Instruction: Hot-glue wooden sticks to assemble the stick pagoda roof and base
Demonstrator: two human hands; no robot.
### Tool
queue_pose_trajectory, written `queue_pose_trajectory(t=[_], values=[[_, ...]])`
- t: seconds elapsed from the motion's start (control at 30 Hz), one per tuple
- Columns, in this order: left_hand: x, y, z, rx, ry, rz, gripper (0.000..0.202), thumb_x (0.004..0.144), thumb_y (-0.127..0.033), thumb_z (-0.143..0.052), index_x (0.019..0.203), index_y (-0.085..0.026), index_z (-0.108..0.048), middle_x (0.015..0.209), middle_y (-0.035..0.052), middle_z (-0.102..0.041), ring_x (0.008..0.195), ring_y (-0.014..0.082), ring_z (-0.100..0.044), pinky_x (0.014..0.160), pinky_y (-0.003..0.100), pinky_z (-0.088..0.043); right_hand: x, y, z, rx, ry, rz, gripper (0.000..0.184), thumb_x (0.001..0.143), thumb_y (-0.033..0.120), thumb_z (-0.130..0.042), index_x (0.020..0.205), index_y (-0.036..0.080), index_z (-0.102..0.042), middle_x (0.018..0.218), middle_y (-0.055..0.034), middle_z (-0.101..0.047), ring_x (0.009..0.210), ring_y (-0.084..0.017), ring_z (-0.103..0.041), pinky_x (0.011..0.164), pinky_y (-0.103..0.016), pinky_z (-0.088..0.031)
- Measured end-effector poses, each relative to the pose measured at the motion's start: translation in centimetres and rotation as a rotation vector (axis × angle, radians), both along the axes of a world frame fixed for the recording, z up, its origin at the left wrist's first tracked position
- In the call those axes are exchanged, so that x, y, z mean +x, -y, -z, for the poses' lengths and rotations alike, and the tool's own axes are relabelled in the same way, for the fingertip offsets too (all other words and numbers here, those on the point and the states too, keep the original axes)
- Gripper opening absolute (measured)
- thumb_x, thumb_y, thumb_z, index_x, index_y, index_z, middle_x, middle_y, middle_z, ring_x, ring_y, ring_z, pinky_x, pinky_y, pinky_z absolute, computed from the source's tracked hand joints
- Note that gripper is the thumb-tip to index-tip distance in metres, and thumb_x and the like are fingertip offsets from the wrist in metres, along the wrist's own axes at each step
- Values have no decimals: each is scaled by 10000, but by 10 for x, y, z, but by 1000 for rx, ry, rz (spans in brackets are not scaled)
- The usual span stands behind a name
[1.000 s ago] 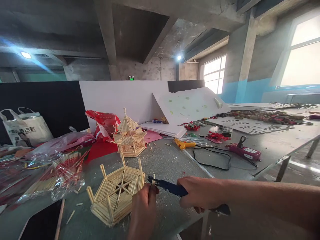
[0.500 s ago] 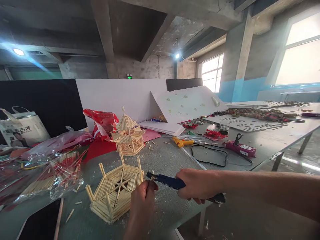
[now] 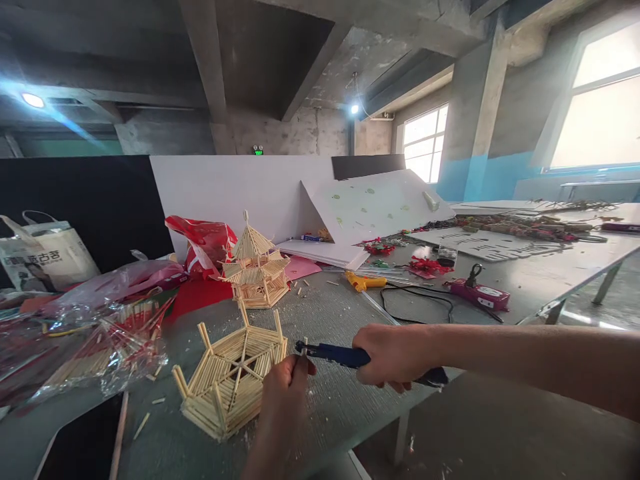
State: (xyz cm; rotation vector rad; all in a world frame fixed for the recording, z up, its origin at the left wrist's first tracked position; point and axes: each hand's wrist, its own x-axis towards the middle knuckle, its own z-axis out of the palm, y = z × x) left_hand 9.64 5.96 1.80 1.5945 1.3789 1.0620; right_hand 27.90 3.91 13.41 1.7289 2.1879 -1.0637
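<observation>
My left hand is closed, pinching a short thin wooden stick upright between thumb and fingertips. My right hand is wrapped round dark blue-handled pliers, whose tip meets the stick just above my left fingertips. How far the jaws are closed is too small to tell. Beside my left hand lies a hexagonal base of wooden sticks with paired posts standing at its corners and spokes meeting in the middle. Behind it stands a small tiered stick pagoda with a pointed roof.
A phone lies at the front left, near plastic packs of sticks. Beyond are a red bag, a yellow glue gun with its black cord, and a purple power strip. The table's edge runs close below my right arm.
The view has shifted slightly. My right hand and the pliers sit a little higher in view, still at the stick. My left hand keeps its pinch.
</observation>
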Motion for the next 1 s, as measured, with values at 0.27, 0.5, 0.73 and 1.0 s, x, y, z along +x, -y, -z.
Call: queue_pose_trajectory(t=[0.27,0.5,0.73,1.0], values=[[2,1,-5,27,-111,-29,330,795,-370,-357,605,-198,-565,392,-69,-304,380,113,-342,444,225,-214,1,-5,-2,-31,28,10,107,610,248,-468,580,149,-492,481,5,-504,397,-101,-497,373,-190,-394],[5,7,-14,109,-291,-67,285,818,-285,-340,628,-200,-534,474,-31,-404,516,150,-438,540,249,-243,0,-8,-3,-45,41,-15,105,624,229,-453,561,146,-466,479,3,-499,377,-94,-479,364,-195,-394],[7,1,-24,113,-353,-58,279,811,-251,-324,635,-189,-533,508,-5,-465,528,152,-448,531,257,-234,-4,-16,0,-64,55,12,123,630,201,-457,523,142,-436,490,4,-485,378,-94,-477,357,-205,-399],[12,-15,-23,55,-220,-63,296,757,-228,-379,598,-177,-623,445,-14,-487,504,143,-505,520,243,-304,8,-35,12,-185,-27,8,135,683,207,-517,598,146,-431,495,26,-486,408,-99,-496,412,-238,-454]])
